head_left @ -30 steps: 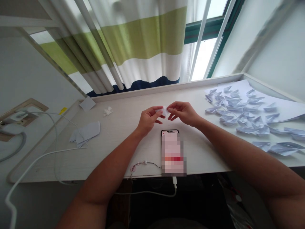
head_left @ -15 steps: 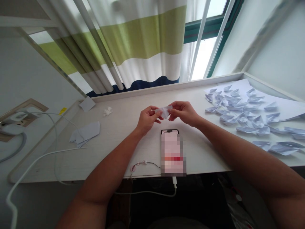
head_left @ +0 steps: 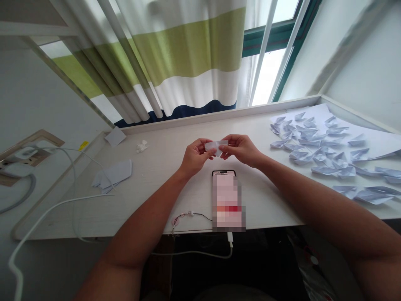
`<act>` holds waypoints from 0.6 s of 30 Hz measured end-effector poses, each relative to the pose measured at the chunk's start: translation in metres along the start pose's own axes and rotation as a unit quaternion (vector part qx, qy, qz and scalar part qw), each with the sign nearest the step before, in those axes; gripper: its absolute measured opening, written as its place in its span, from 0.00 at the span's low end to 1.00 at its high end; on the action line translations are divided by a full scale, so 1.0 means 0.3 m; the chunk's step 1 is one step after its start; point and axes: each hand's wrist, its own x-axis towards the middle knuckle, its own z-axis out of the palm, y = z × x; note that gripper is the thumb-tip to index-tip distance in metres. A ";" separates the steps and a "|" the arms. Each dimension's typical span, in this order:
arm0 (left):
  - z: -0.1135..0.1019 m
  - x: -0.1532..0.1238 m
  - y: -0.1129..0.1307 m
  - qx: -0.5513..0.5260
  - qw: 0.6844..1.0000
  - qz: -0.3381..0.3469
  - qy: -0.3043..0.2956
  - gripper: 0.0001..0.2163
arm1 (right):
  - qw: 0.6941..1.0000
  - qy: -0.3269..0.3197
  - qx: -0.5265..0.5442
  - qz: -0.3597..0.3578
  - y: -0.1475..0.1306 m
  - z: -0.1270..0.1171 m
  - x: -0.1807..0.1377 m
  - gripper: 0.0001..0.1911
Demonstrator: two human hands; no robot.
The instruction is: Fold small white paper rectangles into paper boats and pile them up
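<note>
A small folded piece of white paper (head_left: 216, 144) is held up between my two hands, just beyond the phone. My left hand (head_left: 197, 156) pinches its left side, thumb on the near face and fingers behind. On the right side, my right hand (head_left: 240, 149) grips it the same way. The lower part of the paper comes to a point, and both thumbs cover some of its face. Several folded paper boats (head_left: 319, 154) lie on the right part of the white desk (head_left: 163, 167).
A phone (head_left: 224, 192) with a beaded strap (head_left: 181, 215) and a charging cable (head_left: 230, 240) lies at the desk's front edge. To the left are stacked paper sheets (head_left: 117, 173), a crumpled scrap (head_left: 142, 146), a square sheet (head_left: 115, 136) and white cables (head_left: 62, 205). Curtains hang behind.
Both thumbs have moved slightly inward on the folded paper, and the left fingers have drawn in closer beneath it. Everything else stays in place.
</note>
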 end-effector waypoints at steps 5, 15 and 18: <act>0.004 -0.006 0.021 -0.029 0.999 -0.032 -0.005 0.22 | 1.000 -0.010 0.018 -0.012 -0.004 -0.007 -0.001 0.23; -0.005 -0.013 0.048 -0.092 0.992 -0.086 0.023 0.11 | 0.997 0.003 0.072 0.000 0.001 -0.002 0.000 0.13; -0.007 -0.015 0.052 -0.090 0.993 -0.077 0.009 0.10 | 0.999 -0.008 0.051 -0.012 -0.003 -0.005 0.000 0.09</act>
